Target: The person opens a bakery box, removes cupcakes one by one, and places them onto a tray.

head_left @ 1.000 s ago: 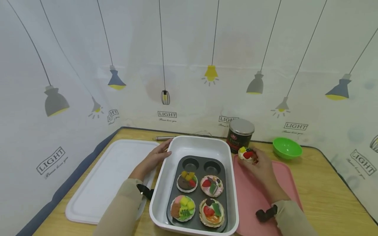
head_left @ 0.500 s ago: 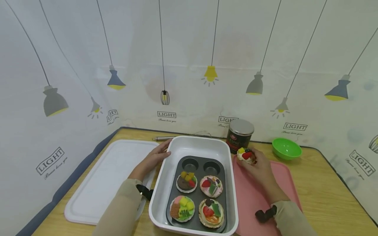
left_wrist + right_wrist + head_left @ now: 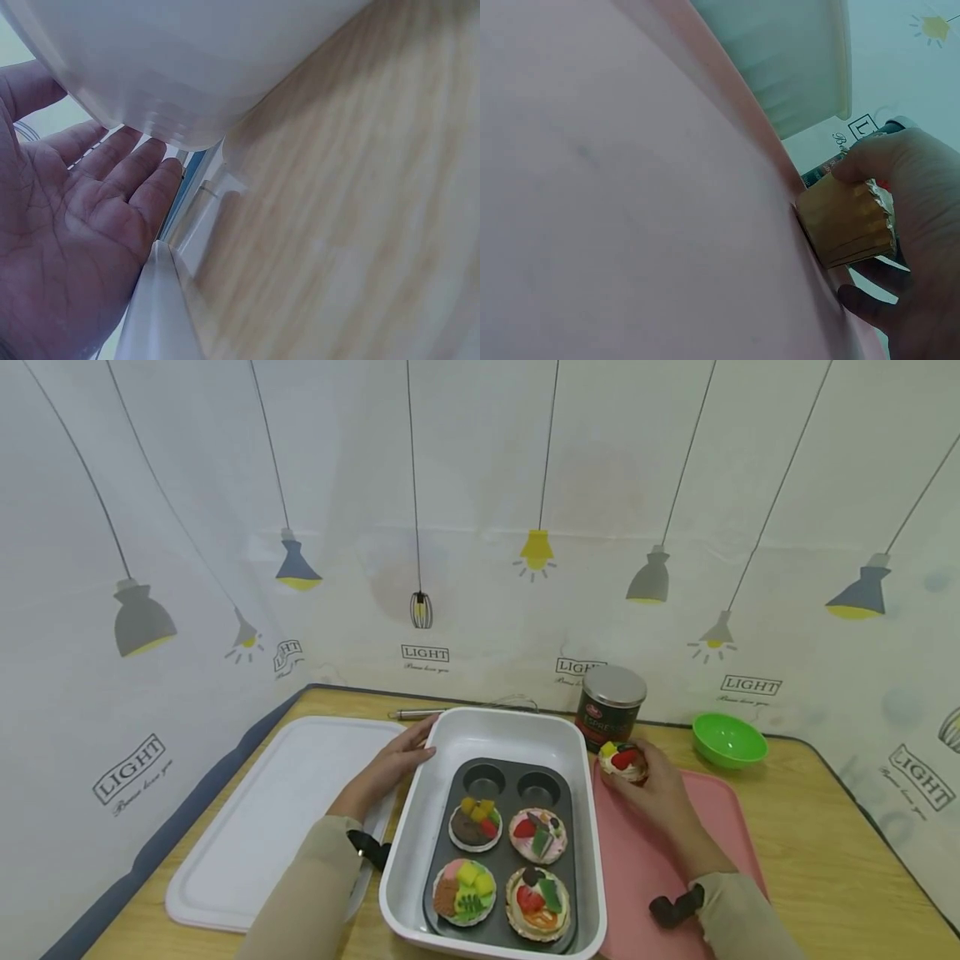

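My right hand (image 3: 660, 789) pinches a fruit-topped cupcake (image 3: 622, 764) over the far left corner of a pink tray (image 3: 645, 868). In the right wrist view, the cupcake's gold cup (image 3: 844, 221) has its base against or very near the tray surface; I cannot tell which. My left hand (image 3: 390, 768) rests at the left side of a white deep pan (image 3: 401, 852). Fairly straight fingers (image 3: 154, 184) touch the pan's outer wall in the left wrist view. Inside the pan, a dark muffin tin (image 3: 502, 843) bears several fruit-topped cakes; its two far cups hold nothing.
A white tray (image 3: 277, 810) lies left of the pan. Behind stand an espresso tin (image 3: 611, 706) and a green bowl (image 3: 729, 741). A whisk (image 3: 420, 713) lies along the back edge of the wooden table (image 3: 847, 860).
The cupcake in my right hand has come down slightly towards the pink tray and tilted a little. My left hand stays at the pan's side.
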Tool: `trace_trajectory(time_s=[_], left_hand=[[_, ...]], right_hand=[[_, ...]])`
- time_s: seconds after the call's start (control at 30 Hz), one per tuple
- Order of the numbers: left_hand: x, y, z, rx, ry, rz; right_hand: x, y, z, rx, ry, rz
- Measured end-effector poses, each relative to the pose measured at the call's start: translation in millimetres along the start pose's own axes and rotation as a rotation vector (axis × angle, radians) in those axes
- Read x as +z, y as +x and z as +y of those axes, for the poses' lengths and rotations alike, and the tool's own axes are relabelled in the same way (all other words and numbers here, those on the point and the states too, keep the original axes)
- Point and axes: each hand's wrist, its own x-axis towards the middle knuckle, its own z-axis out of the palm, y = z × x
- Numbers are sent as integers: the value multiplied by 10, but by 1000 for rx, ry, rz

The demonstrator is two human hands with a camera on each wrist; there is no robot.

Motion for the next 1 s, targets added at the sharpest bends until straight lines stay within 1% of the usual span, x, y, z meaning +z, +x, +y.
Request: trace_trajectory(time_s=[0.07,0.13,0.23,0.33,0.43,0.5,0.57,0.63,0.7,0.73,0.77,0.83,0.9,0.97,1.0], left_hand=[[0,-2,2,2,0,-3],[0,-5,5,5,3,-7],[3,-13,16,-4,3,-3],[9,-17,26,-16,7,7],[19,-13,18,-9,0,15],[32,-5,-1,-9,-10,11],[38,4,-21,-8,-17,0],[47,6,-36,-12,-17,-6],[56,4,-35,-22,-12,-3],[56,1,-30,-24,-11,3],[53,0,-29,-25,-12,9],[42,0,-23,-24,-10,13],[26,1,-17,-23,-13,13],[12,6,-10,-22,-15,13],[7,8,-3,-21,-16,13]], right_hand=[[5,2,6,4,16,-23],[11,9,14,-9,24,-35],[16,9,24,-50,-3,-17],[9,-15,18,-81,-58,16],[-7,-34,7,-117,-101,33],[-32,-35,-12,-161,-130,50],[-68,-32,-71,-198,-159,77],[-115,-39,-184,-219,-152,117],[-142,-56,-365,-253,-85,147],[-140,-67,-473,-282,-33,143],[-127,-80,-592,-321,18,122],[-66,-127,-872,-395,84,30],[29,-168,-1137,-465,117,-127],[139,-212,-1375,-479,112,-292],[194,-233,-1474,-473,104,-367]])
